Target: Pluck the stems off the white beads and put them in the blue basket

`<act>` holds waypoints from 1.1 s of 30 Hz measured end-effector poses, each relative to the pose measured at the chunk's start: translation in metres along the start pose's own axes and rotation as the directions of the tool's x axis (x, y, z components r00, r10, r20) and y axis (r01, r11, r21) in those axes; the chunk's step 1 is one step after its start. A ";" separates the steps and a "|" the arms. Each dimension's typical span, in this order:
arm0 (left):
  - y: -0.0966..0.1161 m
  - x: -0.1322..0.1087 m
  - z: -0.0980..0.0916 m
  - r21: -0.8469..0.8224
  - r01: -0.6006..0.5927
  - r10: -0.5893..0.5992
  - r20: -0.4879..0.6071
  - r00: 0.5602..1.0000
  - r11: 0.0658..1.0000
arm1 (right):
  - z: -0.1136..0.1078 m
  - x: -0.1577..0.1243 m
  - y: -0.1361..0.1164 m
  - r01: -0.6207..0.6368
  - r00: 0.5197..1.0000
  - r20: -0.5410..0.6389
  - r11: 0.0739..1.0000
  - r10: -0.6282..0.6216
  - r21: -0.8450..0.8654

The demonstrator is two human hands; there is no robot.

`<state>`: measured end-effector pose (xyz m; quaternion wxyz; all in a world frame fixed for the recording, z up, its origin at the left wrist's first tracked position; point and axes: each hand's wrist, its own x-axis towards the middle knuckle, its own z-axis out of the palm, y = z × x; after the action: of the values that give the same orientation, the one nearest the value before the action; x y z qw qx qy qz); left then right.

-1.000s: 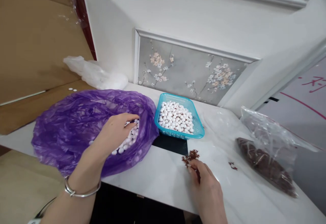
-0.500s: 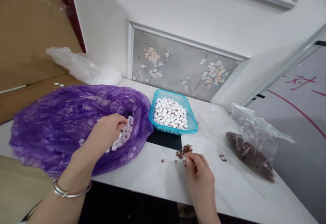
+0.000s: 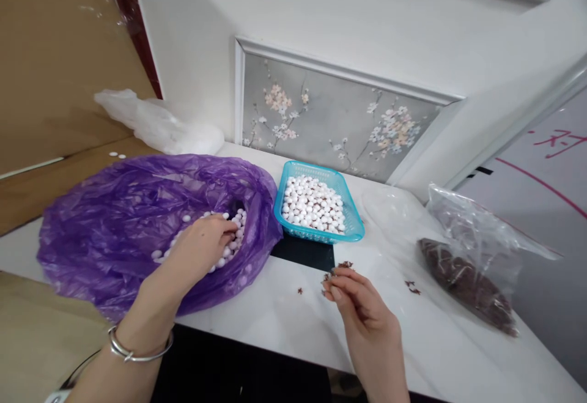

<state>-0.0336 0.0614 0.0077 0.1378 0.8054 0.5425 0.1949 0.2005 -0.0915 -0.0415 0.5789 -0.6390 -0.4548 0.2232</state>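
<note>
My left hand (image 3: 202, 247) reaches into a purple plastic bag (image 3: 114, 225) on the left of the white counter and rests among small white beads (image 3: 232, 238), its fingers curled over them. My right hand (image 3: 358, 302) hovers over the counter in front of the bag, fingers pinched on a few small brown dried bits (image 3: 331, 276). A turquoise basket (image 3: 355, 232) filled with white beads stands just behind my right hand.
A clear plastic bag (image 3: 468, 268) of brown dried bits lies at the right. Loose brown crumbs (image 3: 413, 287) dot the white counter (image 3: 284, 311). A crumpled clear bag (image 3: 156, 123) lies against the wall. Cardboard (image 3: 55, 85) stands at the left.
The brown cluster in my right hand has shrunk, and crumbs have dropped onto the counter. My left hand stays in the purple bag, shifting slightly among the beads.
</note>
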 end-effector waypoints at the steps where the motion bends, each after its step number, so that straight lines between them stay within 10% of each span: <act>1: -0.001 0.000 0.000 0.017 -0.006 0.006 0.006 1.000 1.000 | 0.001 -0.001 -0.001 0.007 1.000 0.010 1.000 -0.007 0.007; 8: 0.003 -0.003 -0.003 0.104 -0.008 0.005 0.024 1.000 0.995 | 0.002 -0.004 -0.013 0.095 0.995 0.029 0.995 -0.096 0.031; 12: 0.015 -0.010 -0.010 -0.190 0.028 -0.056 -0.147 0.988 0.981 | 0.009 -0.009 -0.025 -0.005 1.000 0.029 0.996 0.002 0.091; 14: 0.026 -0.017 -0.010 -0.507 0.058 -0.136 -0.117 0.984 0.860 | 0.015 -0.013 -0.032 -0.080 0.997 0.034 0.983 0.076 0.167; 17: 0.046 -0.033 -0.001 -0.886 0.193 -0.112 0.160 0.981 0.422 | 0.023 -0.017 -0.044 -0.133 0.990 0.077 0.950 0.116 0.282; 21: 0.068 -0.051 0.017 -0.902 0.432 0.074 0.432 0.899 0.020 | 0.029 -0.018 -0.055 -0.107 0.986 0.156 0.935 0.056 0.338; 33: 0.078 -0.058 0.041 -0.858 0.499 0.140 0.483 0.864 -0.123 | 0.034 -0.017 -0.049 0.011 0.978 0.197 0.956 -0.072 0.295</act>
<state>0.0299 -0.0221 -0.0040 0.8244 0.3670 0.2818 0.3260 0.1491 -0.0918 -0.0069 0.6214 -0.5102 -0.4876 0.3403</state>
